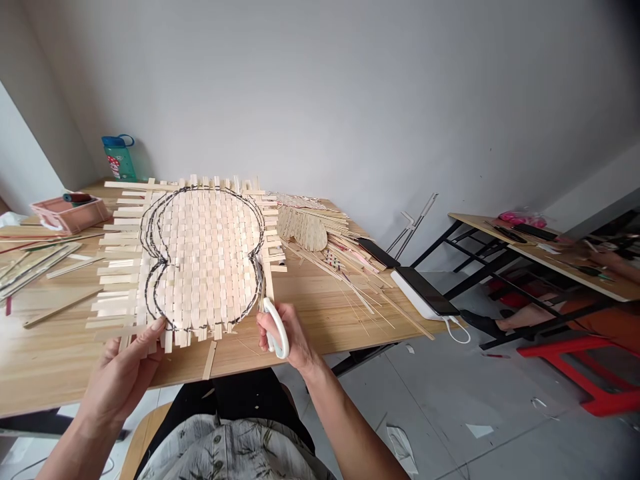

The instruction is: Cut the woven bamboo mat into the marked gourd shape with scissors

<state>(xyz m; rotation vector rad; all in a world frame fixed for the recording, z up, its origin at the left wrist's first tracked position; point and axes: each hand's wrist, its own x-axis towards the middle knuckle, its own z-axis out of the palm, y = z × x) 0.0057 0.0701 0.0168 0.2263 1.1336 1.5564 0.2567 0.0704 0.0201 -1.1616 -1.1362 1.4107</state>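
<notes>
A woven bamboo-strip sheet (207,257) is held up over the table, its loose strip ends sticking out all round. Dark, doubled lines on it trace a lobed outline with a notch at each side. My left hand (131,363) pinches the sheet's lower left edge, thumb on top. In my right hand (293,333) are white-handled scissors (279,330), fingers through the loops. Their blades point up at the sheet's right edge, near the dark line below the right notch; the blade tips are partly hidden among the strips. One loose strip (209,360) lies at the table's front edge.
Behind the sheet lie a cut woven piece (305,229) and many loose strips (350,263). A pink basket (70,213) and blue-lidded bottle (119,160) stand at left. A phone (425,290) with a white cable rests at right. A red stool (575,373) and another person's leg appear far right.
</notes>
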